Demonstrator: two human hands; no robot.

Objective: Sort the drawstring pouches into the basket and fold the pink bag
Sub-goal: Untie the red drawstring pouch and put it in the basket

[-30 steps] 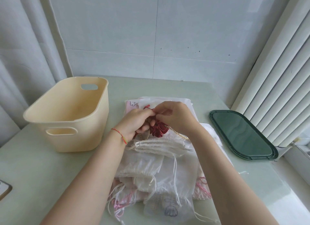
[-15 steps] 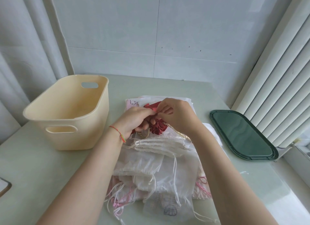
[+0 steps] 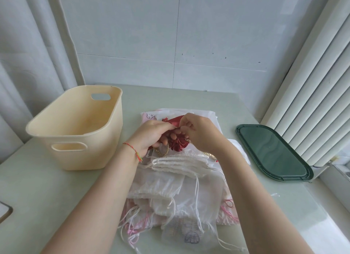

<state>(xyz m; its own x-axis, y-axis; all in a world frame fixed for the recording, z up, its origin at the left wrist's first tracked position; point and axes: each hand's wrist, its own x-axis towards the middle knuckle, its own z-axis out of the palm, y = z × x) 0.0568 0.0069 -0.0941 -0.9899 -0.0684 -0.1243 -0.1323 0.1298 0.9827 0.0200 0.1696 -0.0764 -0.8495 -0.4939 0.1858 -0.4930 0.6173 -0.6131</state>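
Note:
A small red satin pouch (image 3: 179, 144) with a gold cord (image 3: 162, 153) sits at the far end of a heap of white sheer drawstring pouches (image 3: 180, 180). My left hand (image 3: 151, 135) and my right hand (image 3: 200, 132) both pinch the red pouch's gathered top, fingertips meeting above it. Under the heap lies the pink bag (image 3: 148, 116), with a corner showing at the back and pink cords at the front. The cream plastic basket (image 3: 62, 140) stands left of the heap and looks empty.
A dark green oval tray (image 3: 272, 153) lies at the right by the white ribbed radiator (image 3: 312, 87). A tiled wall bounds the table's far edge. A dark-rimmed flat object (image 3: 4, 212) pokes in at the left edge. Pale curtains hang behind the basket.
Both hands have shifted slightly away from me on the red pouch, fingers working its top. More of the red fabric shows above the hands. The heap and basket have not moved.

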